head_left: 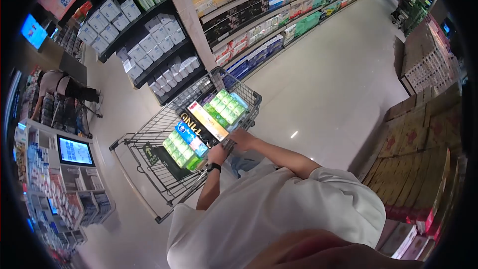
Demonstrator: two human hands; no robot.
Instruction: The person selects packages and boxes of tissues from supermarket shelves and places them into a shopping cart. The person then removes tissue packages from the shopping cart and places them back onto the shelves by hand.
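Note:
A metal shopping cart (pixel 149 157) stands in front of me, holding green-and-white tissue packs (pixel 180 150), a blue pack (pixel 191 137), a black pack with gold letters (pixel 187 118) and a long white-and-orange box (pixel 208 121). More green packs (pixel 228 107) lie beyond the box. My left hand (pixel 217 154), with a black watch at the wrist, is closed at the cart's near side, close to the blue pack. Beside it, my right hand (pixel 241 140) is closed near the box's near end. Something small and dark between the hands is too unclear to name.
Shelves of packaged tissues (pixel 259 15) run along the far side, with white boxes on a dark rack (pixel 149 45) at the left. Stacked cartons (pixel 403 154) line the right. A person (pixel 57 84) bends at the far left near a display screen (pixel 75 151).

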